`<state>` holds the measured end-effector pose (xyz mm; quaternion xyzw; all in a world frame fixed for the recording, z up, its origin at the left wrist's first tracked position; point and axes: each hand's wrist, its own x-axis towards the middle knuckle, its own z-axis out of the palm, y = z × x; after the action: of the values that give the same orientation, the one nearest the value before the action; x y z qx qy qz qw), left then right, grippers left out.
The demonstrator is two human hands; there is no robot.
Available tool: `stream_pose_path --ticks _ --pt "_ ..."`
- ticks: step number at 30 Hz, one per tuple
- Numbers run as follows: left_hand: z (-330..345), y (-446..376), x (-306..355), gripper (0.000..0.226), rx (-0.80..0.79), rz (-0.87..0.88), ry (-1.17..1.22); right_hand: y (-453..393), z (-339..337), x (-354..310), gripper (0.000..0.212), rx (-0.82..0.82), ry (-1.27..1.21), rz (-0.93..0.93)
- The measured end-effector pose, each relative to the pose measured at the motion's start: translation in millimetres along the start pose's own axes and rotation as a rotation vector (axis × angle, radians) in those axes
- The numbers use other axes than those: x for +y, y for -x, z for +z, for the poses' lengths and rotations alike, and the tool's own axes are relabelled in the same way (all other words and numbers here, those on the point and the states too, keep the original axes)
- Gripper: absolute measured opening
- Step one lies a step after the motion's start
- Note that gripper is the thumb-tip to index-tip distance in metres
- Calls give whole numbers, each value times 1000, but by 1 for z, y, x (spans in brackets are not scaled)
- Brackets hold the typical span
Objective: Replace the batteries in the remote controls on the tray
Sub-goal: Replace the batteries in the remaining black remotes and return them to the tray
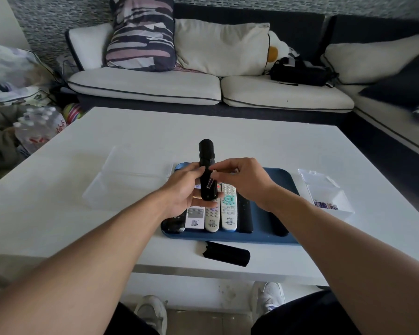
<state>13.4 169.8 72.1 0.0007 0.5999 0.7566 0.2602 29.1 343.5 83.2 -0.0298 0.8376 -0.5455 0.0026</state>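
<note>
Black remote (pixel 206 170), compartment uncovered

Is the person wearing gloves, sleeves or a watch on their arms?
No. The left hand and right hand are bare, with no gloves, and no rings or watch that I can see. Both forearms are uncovered right to the picture's edge, so no sleeves show.

Home living room, corner sofa (pixel 203 88) in white with dark piping from 10 to 2 o'clock, patterned throw pillow (pixel 140 32) at 11, low white coffee table (pixel 107 146) at centre, shrink-wrapped water bottles (pixel 38 128) on floor at 9, stone-textured wall (pixel 58 18) behind.
</note>
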Motion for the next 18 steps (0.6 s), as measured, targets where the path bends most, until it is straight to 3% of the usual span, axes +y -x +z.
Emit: stream_pose_path --ticks 3,8,18 --pt "1 0 -1 32 -30 -9 1 2 1 0 15 -11 134 -48" --pt "2 -2 -3 30 -72 -23 -10 4 0 0 18 -10 149 -64" --pt "6 -1 -5 29 -119 -34 8 2 -8 4 44 30 272 -27"
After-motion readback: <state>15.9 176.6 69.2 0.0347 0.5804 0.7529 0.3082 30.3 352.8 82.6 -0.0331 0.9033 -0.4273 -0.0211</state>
